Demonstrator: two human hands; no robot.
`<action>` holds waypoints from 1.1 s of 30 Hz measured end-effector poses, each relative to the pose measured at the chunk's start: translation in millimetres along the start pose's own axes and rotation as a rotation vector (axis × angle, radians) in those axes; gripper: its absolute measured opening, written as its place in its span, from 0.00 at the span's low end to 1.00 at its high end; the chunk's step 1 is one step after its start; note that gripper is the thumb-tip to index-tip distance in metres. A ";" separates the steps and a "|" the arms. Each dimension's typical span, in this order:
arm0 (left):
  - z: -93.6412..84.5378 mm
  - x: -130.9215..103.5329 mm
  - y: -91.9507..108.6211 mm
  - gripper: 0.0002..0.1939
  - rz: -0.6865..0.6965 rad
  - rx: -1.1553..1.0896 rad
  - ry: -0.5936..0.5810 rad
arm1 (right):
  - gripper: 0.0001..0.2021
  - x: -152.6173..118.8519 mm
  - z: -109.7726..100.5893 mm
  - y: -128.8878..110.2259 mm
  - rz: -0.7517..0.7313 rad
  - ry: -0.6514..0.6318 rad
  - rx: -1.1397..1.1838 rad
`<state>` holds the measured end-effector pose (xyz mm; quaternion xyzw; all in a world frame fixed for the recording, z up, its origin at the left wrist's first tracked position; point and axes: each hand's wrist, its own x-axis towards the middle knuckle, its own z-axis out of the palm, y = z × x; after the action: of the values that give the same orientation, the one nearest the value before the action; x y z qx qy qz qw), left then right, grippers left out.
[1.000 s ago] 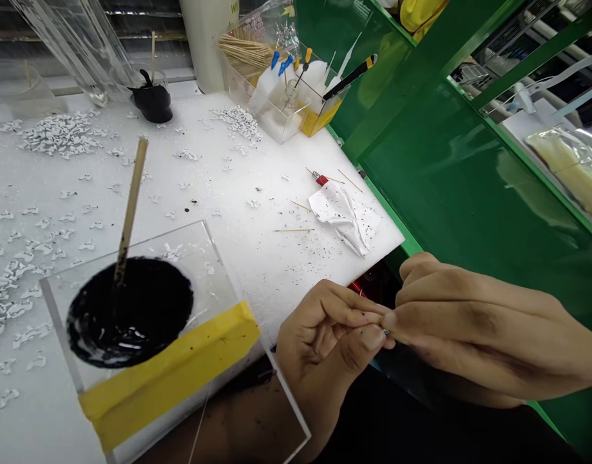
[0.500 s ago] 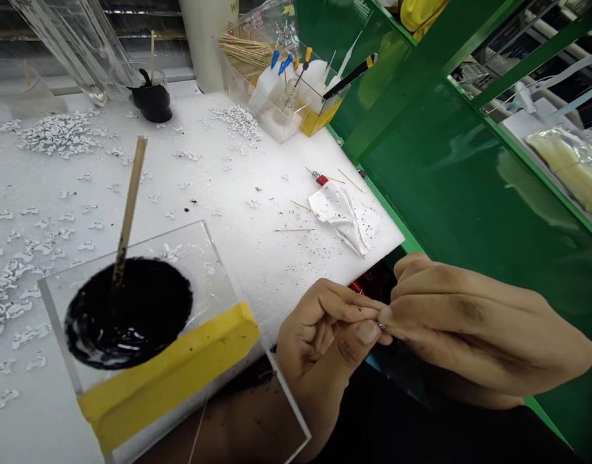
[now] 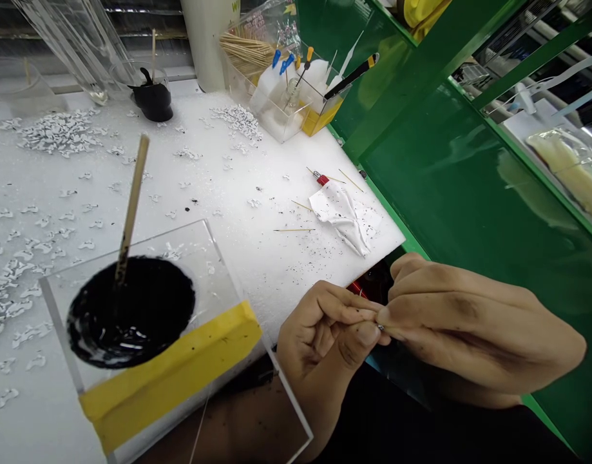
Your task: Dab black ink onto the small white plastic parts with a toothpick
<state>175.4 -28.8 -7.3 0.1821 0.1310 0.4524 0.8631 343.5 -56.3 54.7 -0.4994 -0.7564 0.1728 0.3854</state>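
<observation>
A small piece [image 3: 381, 327] is held between the fingertips of the left hand [image 3: 319, 351], where thumb and forefinger are pinched on it. The right hand [image 3: 469, 328] is brought in from the right, its fingers drawn together and its tips set against the same spot; whether a thin tool is also gripped there cannot be told. The piece lies to the right of the left thumb tip and at the left end of the right hand, so neither hand is nearer. It is mostly covered, and its long axis cannot be made out. Both hands are placed off the near right edge of the white, faintly glossy bench [image 3: 247, 270].

To the left, a thick, clear slab [image 3: 201, 258] is crossed by creased yellow tape [image 3: 174, 380] and bears a round pool of wet, shiny black paint [image 3: 136, 316], in which a wooden stick [image 3: 133, 200] is stood. Farther left, flat, wavy white pieces [image 3: 61, 134] are heaped and scattered. A crumpled, speckled cloth [image 3: 341, 212] is left near the right edge.
</observation>
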 end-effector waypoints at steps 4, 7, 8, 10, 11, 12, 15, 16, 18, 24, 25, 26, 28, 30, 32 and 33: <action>0.3 1.3 0.6 0.04 0.007 0.025 0.018 | 0.09 1.1 0.8 0.5 -0.007 0.015 0.032; 0.9 1.8 3.1 0.04 0.005 0.066 0.035 | 0.08 0.2 3.3 -0.2 0.012 0.041 0.063; 1.4 1.5 4.1 0.04 0.005 0.083 0.042 | 0.08 -0.6 4.6 -0.7 0.026 0.050 0.078; 2.8 0.1 5.5 0.04 0.016 0.122 0.049 | 0.08 -2.9 8.0 -2.0 0.067 0.067 0.115; 3.6 -0.8 5.8 0.04 0.029 0.143 0.051 | 0.08 -4.3 9.8 -2.7 0.090 0.081 0.134; 4.3 -1.6 5.9 0.03 0.046 0.166 0.052 | 0.09 -5.9 11.7 -3.6 0.108 0.095 0.152; 5.3 -2.7 5.8 0.03 0.101 0.252 0.050 | 0.14 -10.9 17.3 -6.3 0.142 0.162 0.196; 5.2 -2.6 6.4 0.03 0.117 0.288 0.047 | 0.15 -12.4 19.0 -7.2 0.151 0.184 0.209; 4.1 -1.9 8.9 0.03 0.150 0.366 0.024 | 0.17 -14.7 22.0 -9.2 0.165 0.220 0.238; -2.4 -1.5 19.3 0.08 0.238 0.575 -0.075 | 0.13 -15.3 28.2 -15.9 0.248 0.263 0.368; -3.5 -1.7 20.0 0.09 0.248 0.592 -0.090 | 0.12 -15.2 28.9 -17.2 0.270 0.262 0.401; -4.5 -1.9 20.5 0.09 0.259 0.618 -0.108 | 0.10 -15.3 29.5 -18.4 0.295 0.256 0.437; -6.3 -2.0 21.2 0.09 0.284 0.685 -0.149 | 0.07 -15.7 30.7 -20.7 0.347 0.246 0.505; -7.5 -1.5 21.8 0.09 0.305 0.750 -0.177 | 0.05 -15.5 31.7 -22.4 0.393 0.248 0.561; -8.4 -0.6 22.1 0.08 0.322 0.777 -0.178 | 0.03 -13.9 32.2 -23.1 0.427 0.249 0.607; -8.7 -0.2 22.2 0.08 0.326 0.779 -0.175 | 0.02 -12.6 32.3 -23.1 0.438 0.245 0.624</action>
<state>155.6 -15.7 -5.6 0.5504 0.1880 0.4826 0.6549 307.3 -73.7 43.7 -0.5249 -0.4917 0.4115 0.5599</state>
